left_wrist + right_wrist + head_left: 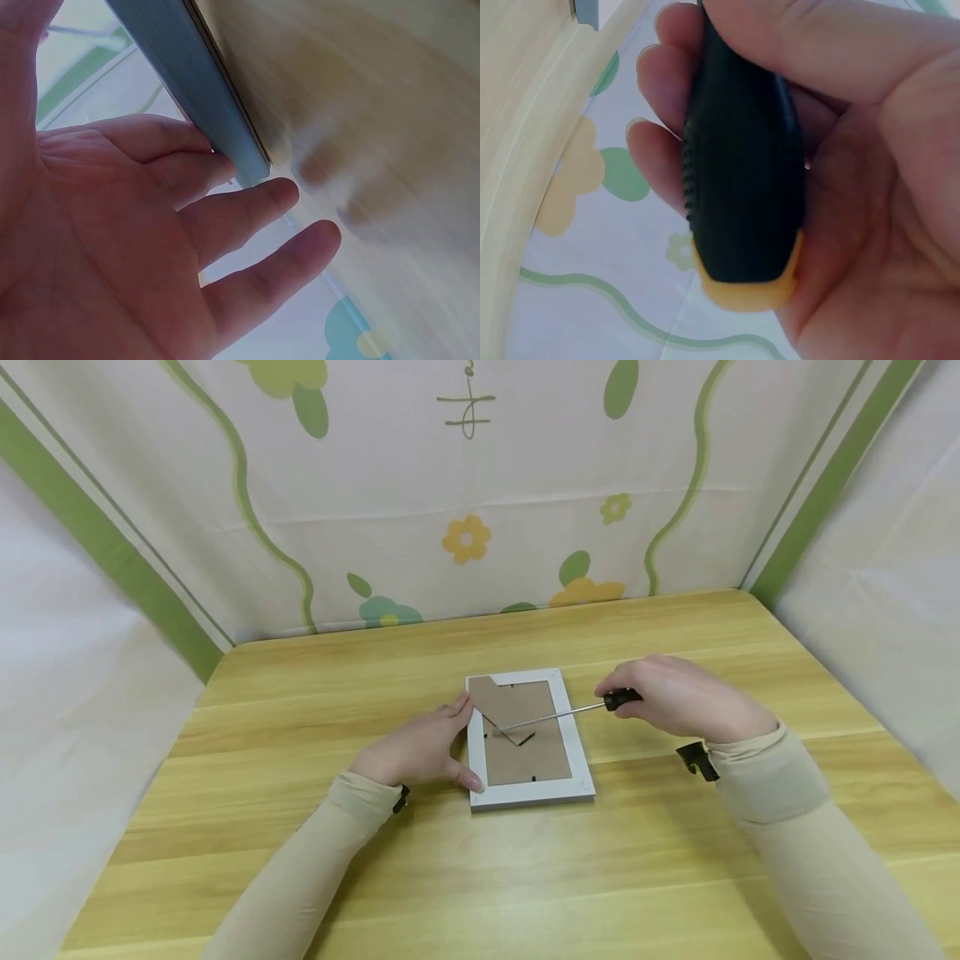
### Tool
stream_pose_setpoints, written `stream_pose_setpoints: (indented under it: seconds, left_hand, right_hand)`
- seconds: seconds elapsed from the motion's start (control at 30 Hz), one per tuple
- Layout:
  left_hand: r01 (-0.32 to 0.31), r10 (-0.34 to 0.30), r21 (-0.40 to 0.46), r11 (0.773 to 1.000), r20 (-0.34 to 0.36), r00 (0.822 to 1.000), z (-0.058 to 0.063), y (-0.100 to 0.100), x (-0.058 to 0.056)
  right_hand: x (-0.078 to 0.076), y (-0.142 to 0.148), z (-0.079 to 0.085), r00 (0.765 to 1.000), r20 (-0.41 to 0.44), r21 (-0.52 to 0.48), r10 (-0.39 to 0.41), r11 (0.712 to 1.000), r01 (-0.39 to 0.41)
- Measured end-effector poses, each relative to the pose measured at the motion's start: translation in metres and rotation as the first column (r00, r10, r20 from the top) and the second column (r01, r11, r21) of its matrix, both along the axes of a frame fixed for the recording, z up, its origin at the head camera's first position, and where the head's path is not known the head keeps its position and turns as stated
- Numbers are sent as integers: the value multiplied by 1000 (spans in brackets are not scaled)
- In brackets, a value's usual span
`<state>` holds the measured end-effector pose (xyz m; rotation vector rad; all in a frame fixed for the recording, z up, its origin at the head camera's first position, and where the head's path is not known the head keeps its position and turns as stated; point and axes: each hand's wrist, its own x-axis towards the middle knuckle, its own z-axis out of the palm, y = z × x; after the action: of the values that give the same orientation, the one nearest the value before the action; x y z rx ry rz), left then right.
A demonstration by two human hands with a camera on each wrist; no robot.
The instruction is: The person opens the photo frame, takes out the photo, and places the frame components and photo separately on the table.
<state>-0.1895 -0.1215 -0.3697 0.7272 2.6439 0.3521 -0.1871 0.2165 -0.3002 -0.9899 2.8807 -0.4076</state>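
A white picture frame (576, 752) lies on the wooden table with its brown back panel (536, 768) up. Several small black tabs and a brown flap (487, 697) show on that back. At the frame's left side is my left hand (420, 747), thumb on the near left corner and fingers along the edge; the left wrist view shows fairly straight fingers (255, 214) by the frame's side (202, 82). My right hand (678, 697) grips a screwdriver (622, 698), whose metal shaft reaches over the back panel to the flap. Its black handle (742, 165) ends in yellow.
The wooden table (337, 693) extends around the frame on all sides. A pale curtain (360, 485) with flowers and green vines hangs behind it, and plain white cloth (885, 568) flanks it. Each sleeve has a small black clip (697, 761) near the wrist.
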Motion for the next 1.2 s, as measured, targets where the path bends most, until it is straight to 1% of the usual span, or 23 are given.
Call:
stream_pose_setpoints:
  seconds: [0.2, 0.33, 0.47, 0.6, 0.87, 1.2]
  left_hand:
    - [4, -4, 9, 1000, -4, 1000, -3, -2, -1]
    - [4, -4, 0, 1000, -6, 1000, -3, -2, -2]
    - [2, -2, -7, 1000, -4, 1000, -1, -2, -2]
    - [2, -2, -5, 1000, 4, 1000, 1, -1, -1]
    - [3, -3, -3, 1000, 8, 1000, 2, -1, 1]
    - [3, -2, -5, 1000, 12, 1000, 3, 0, 1]
  right_hand:
    - [-3, -4, -4, 1000, 1, -8, 15, 1000, -15]
    - [-4, -3, -3, 1000, -8, -11, 17, 1000, -17]
    - [-5, -3, 0, 1000, -3, -17, -2, 1000, 1]
    - [-7, -1, 0, 1000, 4, -43, 7, 999, -6]
    - [-8, 1, 1, 999, -10, -61, 36, 997, -37]
    - [-7, 3, 2, 999, 16, -94, 37, 995, -36]
